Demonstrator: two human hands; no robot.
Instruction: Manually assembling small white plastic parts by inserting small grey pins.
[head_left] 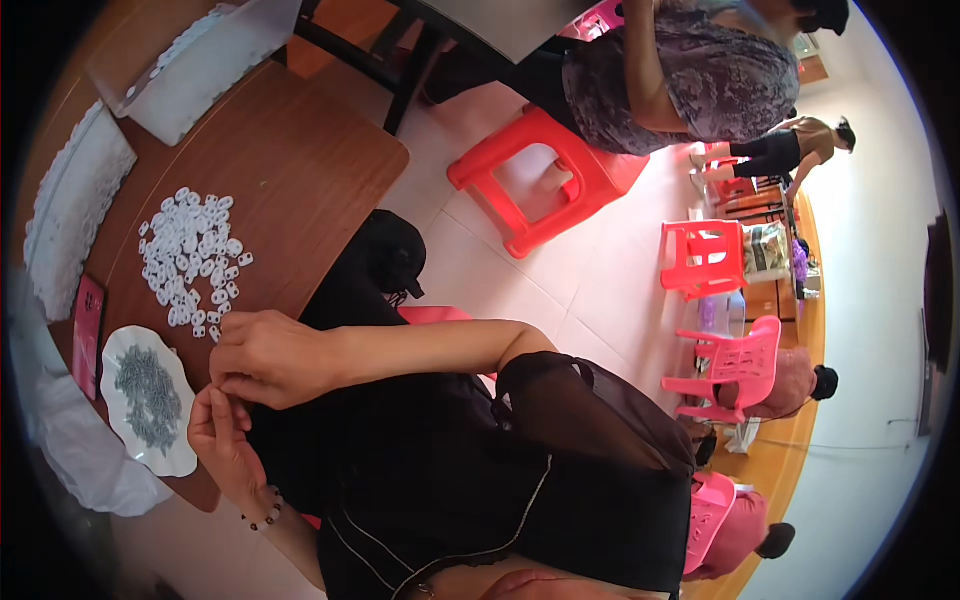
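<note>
My right hand [265,360] is closed, its fingertips pinched together just above my left hand. With a dark beaded bracelet at its wrist, my left hand [228,430] is also closed, thumb and fingers meeting near the right fingertips. What the pinched fingers hold is too small and hidden to make out. Close by on the brown table [300,150] lies a loose pile of small white plastic pieces with two holes each [192,258]. A white scalloped plate [180,452] beside my left hand holds many small grey metal pieces, perhaps screws [150,400].
Two clear containers [78,205] [205,75] of white pieces stand along the table's far side. A pinkish-red phone [88,338] lies near the plate, by a white plastic bag [95,455]. Red stools [560,165] and pink chairs [735,365] stand around; several people are nearby.
</note>
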